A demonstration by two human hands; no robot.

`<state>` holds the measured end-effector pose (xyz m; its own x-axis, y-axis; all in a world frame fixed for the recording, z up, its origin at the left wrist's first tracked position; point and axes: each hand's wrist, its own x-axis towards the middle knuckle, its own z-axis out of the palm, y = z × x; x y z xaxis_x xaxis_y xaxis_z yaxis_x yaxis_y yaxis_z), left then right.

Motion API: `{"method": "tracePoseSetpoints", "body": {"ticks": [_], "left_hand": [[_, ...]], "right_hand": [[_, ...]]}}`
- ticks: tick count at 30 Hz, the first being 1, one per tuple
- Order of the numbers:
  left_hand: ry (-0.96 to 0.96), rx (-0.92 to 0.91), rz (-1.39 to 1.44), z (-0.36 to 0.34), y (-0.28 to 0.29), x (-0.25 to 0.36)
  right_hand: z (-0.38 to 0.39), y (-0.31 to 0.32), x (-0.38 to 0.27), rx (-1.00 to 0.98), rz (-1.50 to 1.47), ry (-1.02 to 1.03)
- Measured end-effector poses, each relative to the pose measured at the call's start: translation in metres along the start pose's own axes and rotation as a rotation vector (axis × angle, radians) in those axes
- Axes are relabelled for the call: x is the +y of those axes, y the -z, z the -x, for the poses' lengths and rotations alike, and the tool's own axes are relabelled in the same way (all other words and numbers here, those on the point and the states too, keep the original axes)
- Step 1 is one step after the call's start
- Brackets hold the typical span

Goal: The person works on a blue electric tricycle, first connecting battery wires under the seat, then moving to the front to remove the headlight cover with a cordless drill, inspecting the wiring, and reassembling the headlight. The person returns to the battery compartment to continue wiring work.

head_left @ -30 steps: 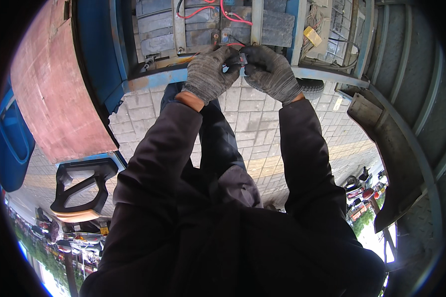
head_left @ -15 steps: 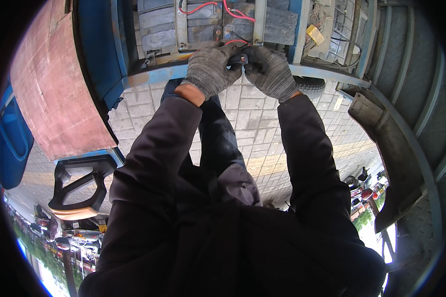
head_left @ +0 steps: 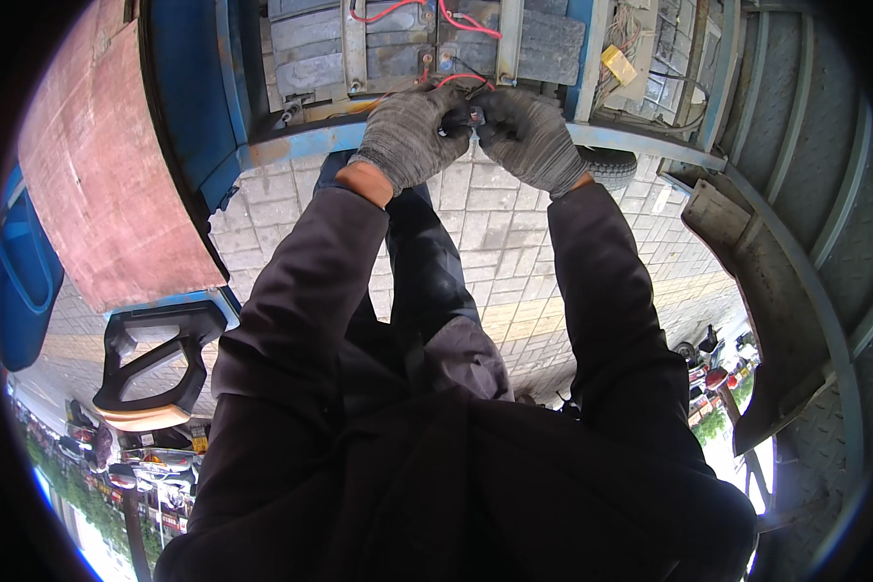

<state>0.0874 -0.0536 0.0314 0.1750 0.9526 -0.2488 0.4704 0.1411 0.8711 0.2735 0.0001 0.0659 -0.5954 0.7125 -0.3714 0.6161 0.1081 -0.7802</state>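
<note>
In grey knit gloves, my hands meet at the front edge of a blue metal frame (head_left: 310,144). My left hand (head_left: 410,136) is closed, its fingertips pressed around a small dark piece (head_left: 475,116). From the other side my right hand (head_left: 533,141) pinches the same piece, whose kind I cannot make out. A red wire (head_left: 470,78) loops just behind the fingertips. Beyond it sit dark grey batteries (head_left: 310,48) under metal straps, with another red wire (head_left: 468,21) across their tops. The gloves hide most of the held piece.
Bundled wires and a yellow block (head_left: 619,66) lie at the right of the batteries. A tyre (head_left: 608,167) shows below the frame. A reddish panel (head_left: 116,165) stands at left, above a black frame-shaped part (head_left: 155,364). A bent metal fender (head_left: 737,281) hangs at right over paving.
Both hands stay together around the small piece. My left wrist has shifted slightly left, and the right hand has turned a little.
</note>
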Motion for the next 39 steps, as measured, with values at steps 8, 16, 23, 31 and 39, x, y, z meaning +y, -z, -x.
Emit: {"method": "tracePoseSetpoints", "body": {"ticks": [8,16,23,31,39], "left_hand": [[-0.002,0.054,-0.150,-0.005,-0.002,0.007],[-0.043,-0.032,-0.182,-0.009,-0.006,-0.003],[-0.004,0.021,-0.121,-0.006,-0.001,-0.001],[0.051,0.007,-0.149,-0.005,0.001,0.003],[0.004,-0.041,-0.113,-0.006,0.002,-0.001]], "right_hand": [[-0.002,-0.025,0.002,0.214,0.215,0.056],[-0.001,-0.036,0.009,0.203,0.250,-0.045],[-0.003,-0.030,0.013,0.170,-0.002,-0.039],[0.004,-0.018,0.004,0.116,-0.608,-0.275],[-0.005,-0.013,0.012,0.078,-0.791,-0.258]]}}
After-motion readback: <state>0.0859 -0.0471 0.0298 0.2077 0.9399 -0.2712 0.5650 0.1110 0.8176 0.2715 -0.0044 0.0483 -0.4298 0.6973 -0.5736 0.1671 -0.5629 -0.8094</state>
